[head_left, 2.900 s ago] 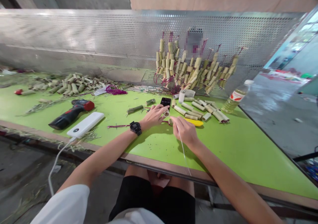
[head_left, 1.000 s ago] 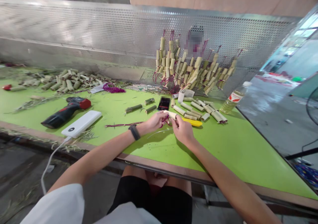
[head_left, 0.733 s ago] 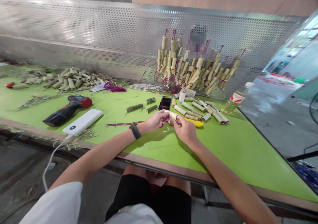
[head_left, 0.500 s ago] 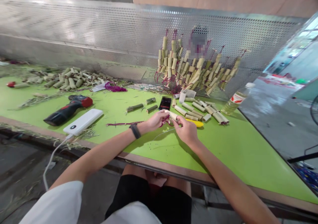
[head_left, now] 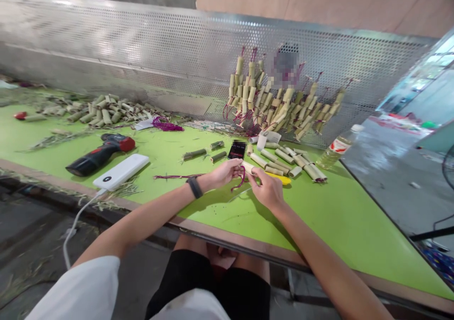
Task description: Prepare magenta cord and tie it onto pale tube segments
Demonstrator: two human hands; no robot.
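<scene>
A short pale bamboo tube (head_left: 248, 168) is held between my two hands above the green table (head_left: 305, 225). The fingers of my left hand (head_left: 227, 172) are closed at its left end. My right hand (head_left: 267, 187) pinches the other end between thumb and fingers. From beside the left fingertips a purple cord (head_left: 243, 178) hangs in a curve. A yellow-handled object (head_left: 283, 178) lies just behind the right hand. Loose bamboo tubes (head_left: 273, 159) lie beyond the hands, next to a phone (head_left: 236, 150). More purple cord (head_left: 177, 176) is stretched out left of my left hand.
Strung bamboo bundles (head_left: 276, 102) hang on the perforated metal panel (head_left: 159, 50). A bottle of yellowish liquid (head_left: 336, 149) stands near the right edge. Leftward are a cordless drill (head_left: 102, 154), a white power bank (head_left: 122, 172) with a cable, and a heap of bamboo pieces (head_left: 102, 114).
The purple cord, bunched at my left fingers before, now dangles lower beneath the tube. Both hands stay at the tube. The view has shifted slightly.
</scene>
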